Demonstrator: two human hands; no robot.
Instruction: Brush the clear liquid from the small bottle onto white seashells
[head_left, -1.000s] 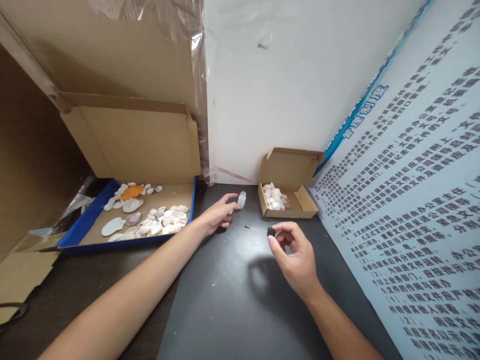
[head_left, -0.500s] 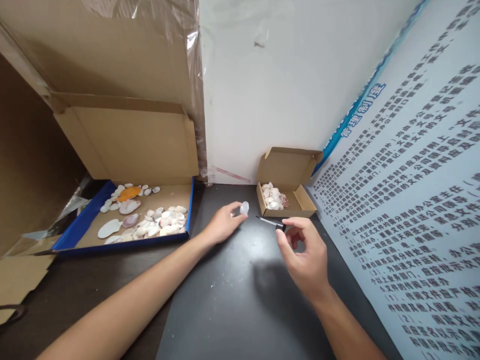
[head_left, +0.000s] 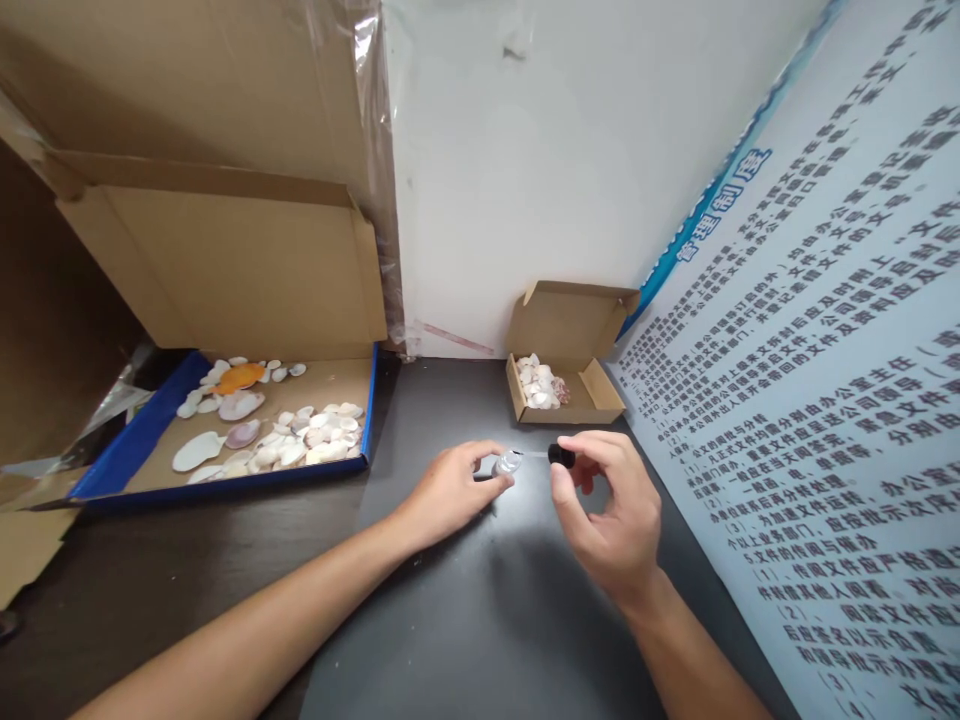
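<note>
As our left hand [head_left: 454,487] is pinching a clear bottle [head_left: 508,462] and our right hand [head_left: 611,510] a black cap [head_left: 559,456], an open blue-sided box [head_left: 322,382] is standing left — a small carton [head_left: 562,325] far right.

- Clear bottle [head_left: 508,464]: partly covered by the left hand [head_left: 455,490]; contents indistinct.
- Thin applicator [head_left: 534,455]: tip at the bottle's mouth, too small to tell whether inside or in front.
- Black cap [head_left: 561,456]: far end hidden by fingers of the right hand [head_left: 611,510].
- Forearms [head_left: 315,600]: both cut off by bottom edge.
- Wall poster [head_left: 847,400]: cropped at right; finer characters blurred.
- Shells [head_left: 319,437], large box: undermost ones overlapped.
- Dark object [head_left: 7,625]: cropped at left, unidentifiable.
</note>
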